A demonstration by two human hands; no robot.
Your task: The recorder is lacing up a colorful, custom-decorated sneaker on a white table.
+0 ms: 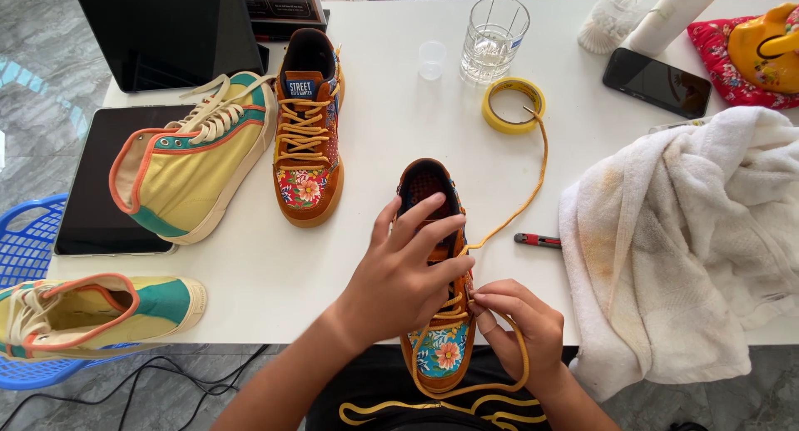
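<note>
The floral orange shoe [439, 348] lies at the near edge of the white desk [383, 148], toe toward the person. The left hand [404, 273] rests spread and open over its tongue. Just right of the shoe, the right hand [520, 331] pinches the yellow lace [520, 206], which trails away toward the tape roll [513, 105] beyond the shoe.
</note>
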